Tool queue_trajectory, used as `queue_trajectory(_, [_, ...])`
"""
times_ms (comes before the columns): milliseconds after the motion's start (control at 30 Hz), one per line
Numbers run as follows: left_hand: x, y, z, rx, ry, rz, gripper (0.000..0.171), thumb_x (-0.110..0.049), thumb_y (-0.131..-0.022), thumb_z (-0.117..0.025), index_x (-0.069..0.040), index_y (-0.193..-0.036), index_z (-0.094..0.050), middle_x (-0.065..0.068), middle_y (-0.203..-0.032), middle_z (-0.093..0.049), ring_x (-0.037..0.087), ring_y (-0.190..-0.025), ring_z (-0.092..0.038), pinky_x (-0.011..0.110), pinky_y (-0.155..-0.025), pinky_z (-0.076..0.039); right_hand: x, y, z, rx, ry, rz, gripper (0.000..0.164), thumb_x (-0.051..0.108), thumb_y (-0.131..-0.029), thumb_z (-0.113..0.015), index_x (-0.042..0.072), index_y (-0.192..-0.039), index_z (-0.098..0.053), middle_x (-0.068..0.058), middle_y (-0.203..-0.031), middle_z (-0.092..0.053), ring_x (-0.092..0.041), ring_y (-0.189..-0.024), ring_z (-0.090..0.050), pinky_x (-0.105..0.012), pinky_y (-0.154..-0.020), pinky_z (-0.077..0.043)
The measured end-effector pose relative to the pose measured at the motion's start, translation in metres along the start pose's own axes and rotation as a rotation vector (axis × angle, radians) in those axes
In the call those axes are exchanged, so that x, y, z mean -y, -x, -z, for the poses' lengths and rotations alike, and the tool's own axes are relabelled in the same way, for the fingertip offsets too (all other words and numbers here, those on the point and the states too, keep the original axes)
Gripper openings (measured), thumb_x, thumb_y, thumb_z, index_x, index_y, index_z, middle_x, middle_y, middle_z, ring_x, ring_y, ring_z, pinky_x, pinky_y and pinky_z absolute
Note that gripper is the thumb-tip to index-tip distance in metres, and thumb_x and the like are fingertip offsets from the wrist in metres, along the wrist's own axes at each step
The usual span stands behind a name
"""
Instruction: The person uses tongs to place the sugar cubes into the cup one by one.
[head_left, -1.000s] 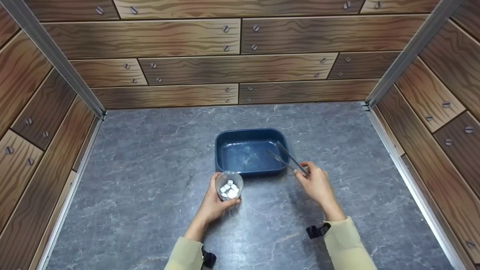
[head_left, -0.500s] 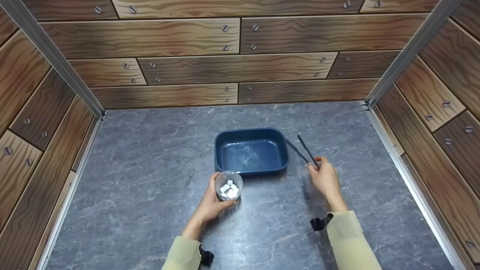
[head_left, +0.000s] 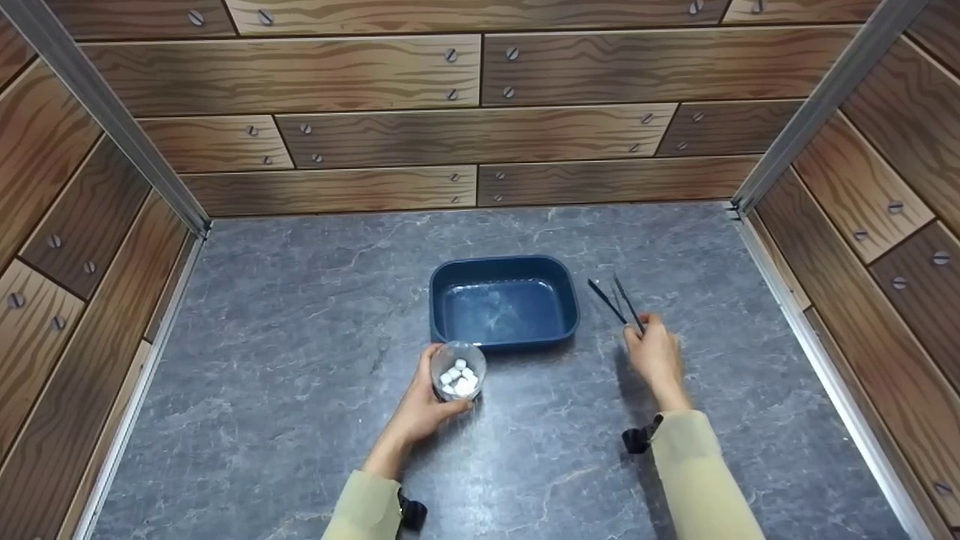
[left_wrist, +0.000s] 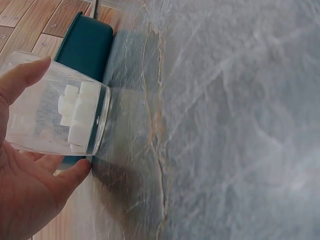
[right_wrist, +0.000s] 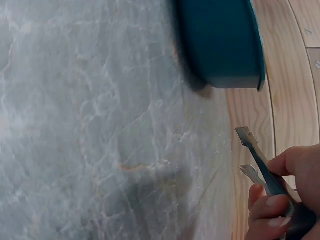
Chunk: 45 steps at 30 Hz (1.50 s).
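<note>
My left hand holds a clear cup upright at the near left corner of a blue rectangular bin, thumb on the near side and fingers curled round the far side. Several white cubes lie at the bottom of the cup. To the right of the bin, my right hand pinches a pair of metal tongs between thumb and fingers. The serrated tips of the tongs stand apart with nothing between them, pointing away from me.
The blue bin, its inside bare, stands on a grey marbled table. Wood-patterned panels close off the back and both sides, with metal posts at the back corners.
My right hand has drawn the tongs rightward, from over the bin's right rim to beside it. My left hand and the cup stay in place.
</note>
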<state>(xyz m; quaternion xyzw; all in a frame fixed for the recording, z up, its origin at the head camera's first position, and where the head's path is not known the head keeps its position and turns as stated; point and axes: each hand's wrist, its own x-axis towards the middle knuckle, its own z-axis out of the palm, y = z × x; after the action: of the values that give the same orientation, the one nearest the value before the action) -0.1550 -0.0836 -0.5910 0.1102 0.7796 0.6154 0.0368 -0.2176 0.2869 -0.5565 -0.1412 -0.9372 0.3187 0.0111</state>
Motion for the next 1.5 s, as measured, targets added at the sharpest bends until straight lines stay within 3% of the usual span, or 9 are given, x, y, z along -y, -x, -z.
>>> queue_trajectory(200, [-0.031, 0.006, 0.004, 0.012, 0.024, 0.006, 0.091, 0.005, -0.070, -0.083, 0.005, -0.142, -0.027, 0.032, -0.140, -0.038, 0.048, -0.130, -0.037, 0.060, -0.107, -0.027, -0.005, -0.003, -0.004, 0.000, 0.035, 0.012, 0.043, 0.026, -0.101, -0.048, -0.004, -0.132, -0.049, -0.019, -0.092, -0.065, -0.033, -0.074, -0.059, -0.047, -0.068, -0.045])
queue_trajectory(367, [-0.035, 0.007, 0.004, 0.015, 0.022, 0.027, 0.091, 0.005, -0.070, -0.082, 0.006, -0.143, -0.027, 0.032, -0.140, -0.039, 0.048, -0.129, -0.038, 0.059, -0.107, -0.028, -0.008, -0.005, -0.005, 0.045, 0.060, -0.007, 0.042, 0.026, -0.101, -0.049, -0.006, -0.128, -0.049, -0.025, -0.103, -0.064, -0.041, -0.090, -0.061, -0.054, -0.077, -0.047])
queue_trajectory(567, [-0.032, 0.006, 0.003, 0.013, 0.028, 0.023, 0.091, 0.006, -0.069, -0.081, 0.005, -0.142, -0.028, 0.032, -0.139, -0.040, 0.048, -0.127, -0.039, 0.060, -0.105, -0.028, -0.012, -0.006, -0.007, 0.073, 0.109, -0.013, 0.033, 0.026, -0.100, -0.052, -0.004, -0.112, -0.056, -0.029, -0.107, -0.062, -0.047, -0.101, -0.058, -0.057, -0.081, -0.046])
queue_trajectory(833, [0.007, -0.001, -0.001, 0.003, -0.034, 0.023, 0.099, -0.005, -0.068, -0.088, -0.006, -0.146, -0.027, 0.024, -0.143, -0.041, 0.039, -0.130, -0.041, 0.055, -0.108, -0.029, -0.013, -0.005, -0.005, 0.130, 0.170, -0.025, 0.031, 0.028, -0.098, -0.056, -0.003, -0.101, -0.062, -0.024, -0.103, -0.057, -0.043, -0.098, -0.056, -0.055, -0.079, -0.046])
queue_trajectory(1033, [0.008, -0.002, 0.002, -0.003, -0.040, 0.025, 0.101, -0.013, -0.065, -0.091, -0.007, -0.147, -0.031, 0.020, -0.143, -0.044, 0.036, -0.130, -0.042, 0.053, -0.108, -0.030, -0.012, -0.005, -0.005, 0.182, 0.235, -0.038, 0.034, 0.030, -0.098, -0.056, -0.004, -0.102, -0.062, -0.026, -0.109, -0.054, -0.045, -0.101, -0.054, -0.058, -0.085, -0.045])
queue_trajectory(1167, [0.007, -0.001, 0.003, -0.002, -0.037, 0.026, 0.101, -0.014, -0.065, -0.091, -0.007, -0.147, -0.032, 0.019, -0.143, -0.044, 0.036, -0.130, -0.043, 0.053, -0.108, -0.030, -0.013, -0.005, -0.005, 0.202, 0.267, -0.030, 0.033, 0.030, -0.098, -0.057, -0.002, -0.093, -0.061, -0.027, -0.109, -0.053, -0.045, -0.098, -0.054, -0.058, -0.083, -0.045])
queue_trajectory(1200, [0.002, 0.001, 0.004, -0.002, -0.034, 0.024, 0.101, -0.012, -0.066, -0.091, -0.004, -0.147, -0.032, 0.021, -0.143, -0.044, 0.038, -0.129, -0.042, 0.054, -0.108, -0.030, -0.014, -0.005, -0.005, 0.205, 0.272, -0.026, 0.032, 0.030, -0.098, -0.057, -0.002, -0.091, -0.061, -0.027, -0.109, -0.053, -0.045, -0.096, -0.054, -0.058, -0.082, -0.045])
queue_trajectory(1367, [0.002, 0.004, 0.005, 0.003, -0.057, 0.017, 0.104, -0.019, -0.067, -0.091, -0.004, -0.149, -0.029, 0.021, -0.145, -0.042, 0.037, -0.130, -0.042, 0.053, -0.108, -0.030, -0.015, -0.004, -0.005, 0.218, 0.275, -0.034, 0.033, 0.030, -0.097, -0.058, -0.002, -0.088, -0.060, -0.029, -0.110, -0.053, -0.047, -0.098, -0.054, -0.060, -0.082, -0.046])
queue_trajectory(1500, [0.005, 0.005, 0.008, 0.021, -0.055, 0.039, 0.108, -0.027, -0.069, -0.091, -0.009, -0.152, -0.025, 0.020, -0.148, -0.038, 0.035, -0.130, -0.044, 0.052, -0.106, -0.034, -0.017, -0.005, -0.004, 0.227, 0.274, -0.038, 0.035, 0.031, -0.096, -0.059, -0.003, -0.089, -0.060, -0.030, -0.112, -0.052, -0.049, -0.102, -0.053, -0.061, -0.083, -0.046])
